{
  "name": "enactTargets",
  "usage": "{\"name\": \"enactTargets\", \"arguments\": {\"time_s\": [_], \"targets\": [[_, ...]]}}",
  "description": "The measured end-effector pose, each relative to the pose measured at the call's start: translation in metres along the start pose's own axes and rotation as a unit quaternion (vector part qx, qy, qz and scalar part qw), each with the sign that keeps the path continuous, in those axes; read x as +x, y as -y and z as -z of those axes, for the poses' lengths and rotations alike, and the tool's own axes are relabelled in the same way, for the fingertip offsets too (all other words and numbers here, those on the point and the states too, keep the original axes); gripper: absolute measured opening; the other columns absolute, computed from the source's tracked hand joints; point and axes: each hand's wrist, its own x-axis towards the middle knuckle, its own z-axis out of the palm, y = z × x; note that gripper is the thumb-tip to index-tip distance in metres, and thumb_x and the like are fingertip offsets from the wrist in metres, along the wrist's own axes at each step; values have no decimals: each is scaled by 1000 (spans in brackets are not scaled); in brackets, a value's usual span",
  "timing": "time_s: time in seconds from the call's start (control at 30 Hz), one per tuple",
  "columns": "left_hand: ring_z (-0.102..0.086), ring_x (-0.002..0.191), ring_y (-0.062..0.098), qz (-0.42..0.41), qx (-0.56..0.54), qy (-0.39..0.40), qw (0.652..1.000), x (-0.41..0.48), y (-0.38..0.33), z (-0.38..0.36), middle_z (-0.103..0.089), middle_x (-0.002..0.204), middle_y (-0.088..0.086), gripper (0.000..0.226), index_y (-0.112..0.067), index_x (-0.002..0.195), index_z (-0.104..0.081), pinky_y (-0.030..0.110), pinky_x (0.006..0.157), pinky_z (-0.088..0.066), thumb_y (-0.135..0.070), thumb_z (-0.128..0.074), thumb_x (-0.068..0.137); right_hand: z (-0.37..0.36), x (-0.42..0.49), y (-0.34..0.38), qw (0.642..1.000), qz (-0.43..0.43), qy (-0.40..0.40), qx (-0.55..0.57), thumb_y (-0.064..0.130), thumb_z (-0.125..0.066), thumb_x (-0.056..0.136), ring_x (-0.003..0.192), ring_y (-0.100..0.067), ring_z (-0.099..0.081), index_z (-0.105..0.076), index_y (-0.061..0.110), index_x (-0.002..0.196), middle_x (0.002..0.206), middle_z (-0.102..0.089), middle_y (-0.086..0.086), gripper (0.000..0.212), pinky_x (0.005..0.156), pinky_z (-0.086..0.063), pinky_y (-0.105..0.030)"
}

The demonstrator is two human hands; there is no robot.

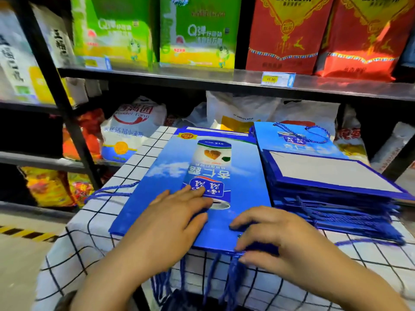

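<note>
A flat blue paper gift bag (179, 167) printed with a drink can lies on a table covered by a white black-checked cloth (89, 232). My left hand (170, 221) rests on the bag's near half, fingers stretched out and pressing it down. At the bag's near edge my right hand (276, 241) has its fingers bent on top and its thumb at the rim, pinching the edge. Blue cord handles (231, 277) hang over the table's front just below that hand.
A thick stack of the same folded blue bags (336, 198) sits at the right, touching the first bag. Behind the table stand metal shelves (202, 77) with green and red packets above and white flour sacks (132, 129) below. Floor with a striped line lies at left.
</note>
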Motion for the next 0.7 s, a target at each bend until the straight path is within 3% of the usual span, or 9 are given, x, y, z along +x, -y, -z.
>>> {"name": "enactTargets", "arguments": {"time_s": [0.1, 0.2, 0.23, 0.3, 0.37, 0.47, 0.53, 0.63, 0.7], "targets": [[-31, 124, -13, -24, -111, -35, 993, -5, -4, 6, -49, 128, -31, 52, -45, 110, -57, 27, 112, -19, -61, -20, 77, -6, -3, 7, 994, -53, -74, 61, 54, -50, 77, 85, 0, -60, -51, 37, 85, 96, -60, 19, 19, 69, -48, -22], [-56, 96, 1, -23, -296, -24, 955, -15, -14, 18, -64, 96, -16, 44, -34, 90, -61, 27, 88, -42, -63, -38, 67, -15, -5, 7, 968, -143, -161, 126, 58, -41, 73, 69, -7, -59, -53, 31, 83, 78, -66, 15, 32, 62, -44, -21], [-56, 93, 0, -34, -279, -19, 959, -18, -18, 17, -64, 90, -15, 43, -33, 86, -61, 22, 83, -43, -65, -43, 64, -18, -6, 8, 958, -168, -184, 142, 58, -39, 74, 69, -8, -60, -54, 29, 79, 76, -67, 15, 33, 63, -44, -24], [-44, 89, -9, -62, -126, -50, 989, -21, -28, 9, -55, 83, -22, 43, -36, 79, -51, 7, 82, -31, -72, -39, 59, -26, -6, 13, 943, -202, -221, 145, 58, -35, 75, 68, -9, -60, -51, 31, 76, 76, -66, 17, 31, 62, -44, -26], [-34, 82, -5, -89, -48, -111, 989, -23, -35, -1, -46, 76, -20, 34, -37, 78, -41, 7, 80, -25, -67, -35, 65, -32, -7, 18, 936, -223, -242, 122, 59, -30, 76, 67, -9, -58, -47, 36, 80, 79, -65, 21, 29, 58, -42, -25], [-45, 76, 4, -60, -111, -116, 985, -25, -37, 6, -52, 75, -14, 20, -33, 81, -46, 14, 64, -35, -51, -42, 73, -30, -8, 20, 929, -244, -260, 101, 57, -29, 77, 66, -8, -57, -43, 39, 82, 81, -62, 26, 24, 56, -40, -25], [-54, 73, 5, -12, -159, -125, 979, -28, -32, 22, -59, 79, -17, 23, -34, 86, -50, 23, 62, -43, -52, -44, 73, -24, -12, 17, 923, -262, -265, 94, 54, -34, 79, 66, -6, -58, -43, 40, 80, 79, -62, 27, 17, 57, -40, -25], [-55, 51, 2, 67, -235, -130, 961, -31, -20, 48, -62, 54, -12, 30, -20, 63, -62, 14, 50, -39, -45, -63, 80, -14, -20, 11, 918, -280, -263, 101, 41, -52, 86, 68, -6, -59, -47, 39, 78, 73, -64, 24, 10, 59, -42, -26], [-48, 39, 2, 121, -209, -136, 961, -29, -8, 59, -58, 43, -7, 33, -16, 52, -59, 13, 44, -36, -39, -64, 75, -11, -22, 8, 915, -287, -263, 107, 29, -55, 86, 68, -7, -61, -50, 37, 78, 71, -65, 21, 12, 59, -42, -25]]}}
